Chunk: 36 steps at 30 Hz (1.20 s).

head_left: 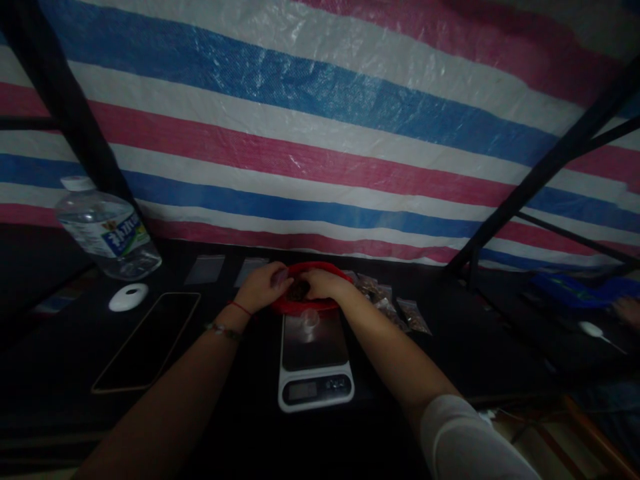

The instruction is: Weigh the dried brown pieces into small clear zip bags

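A red bowl (pixel 330 268) with small dark brown pieces (pixel 299 289) in it stands behind a white digital scale (pixel 316 393). At the bowl's left rim, my left hand (pixel 261 287) is closed on what looks like a small clear plastic bag (pixel 280 276). My right hand (pixel 324 285) reaches into the bowl from the right, fingers curled down at the brown pieces; its fingertips are hidden. On the scale's dark plate, near the bowl, sits a small clear cup (pixel 310 321).
Filled clear bags (pixel 385 301) lie right of the bowl. Flat clear bags (pixel 205 269) lie left. Further left are a phone (pixel 149 342), a white mouse (pixel 129 297) and a large bottle (pixel 107 230). Another person's hand (pixel 627 310) shows at the far right near a blue tray (pixel 565 292).
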Available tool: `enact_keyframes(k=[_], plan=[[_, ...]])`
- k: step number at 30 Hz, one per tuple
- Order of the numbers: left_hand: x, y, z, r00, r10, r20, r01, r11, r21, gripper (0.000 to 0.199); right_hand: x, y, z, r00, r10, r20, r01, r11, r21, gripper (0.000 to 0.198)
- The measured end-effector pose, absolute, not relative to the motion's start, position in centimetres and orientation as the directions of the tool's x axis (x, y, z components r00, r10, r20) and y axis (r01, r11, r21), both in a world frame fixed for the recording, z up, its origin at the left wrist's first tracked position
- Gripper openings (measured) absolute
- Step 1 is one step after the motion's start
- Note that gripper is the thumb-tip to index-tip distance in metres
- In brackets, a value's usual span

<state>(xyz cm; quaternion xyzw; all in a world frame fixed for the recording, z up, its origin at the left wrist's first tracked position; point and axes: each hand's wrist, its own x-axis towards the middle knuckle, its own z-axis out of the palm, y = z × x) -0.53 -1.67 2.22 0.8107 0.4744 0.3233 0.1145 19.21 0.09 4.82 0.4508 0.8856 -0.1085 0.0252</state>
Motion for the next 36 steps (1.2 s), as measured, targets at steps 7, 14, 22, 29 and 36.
enact_keyframes(k=[7, 14, 22, 29, 36], plan=[[-1.3, -0.2, 0.4, 0.139, 0.859, 0.492, 0.703, -0.435, 0.562, 0.039, 18.9, 0.3, 5.0, -0.599, 0.778, -0.189, 0.8, 0.57, -0.19, 0.036], [-1.4, -0.1, 0.3, 0.094, 0.869, 0.486, 0.688, -0.409, 0.599, 0.039, 19.3, 0.1, 5.2, -0.608, 0.784, -0.128, 0.791, 0.581, -0.191, 0.03], [-1.6, 0.3, 0.2, 0.081, 0.883, 0.463, 0.677, -0.389, 0.625, 0.038, 20.4, -0.9, 6.8, -0.603, 0.794, -0.075, 0.786, 0.576, -0.226, 0.027], [-1.7, 0.5, 0.0, 0.082, 0.878, 0.471, 0.661, -0.402, 0.634, 0.037, 20.4, -6.1, 11.4, -0.67, 0.741, -0.045, 0.717, 0.631, -0.295, 0.027], [-1.9, 0.7, -0.2, 0.077, 0.874, 0.479, 0.667, -0.402, 0.627, 0.039, 18.9, -10.2, 12.2, -0.69, 0.717, -0.1, 0.724, 0.679, -0.124, 0.02]])
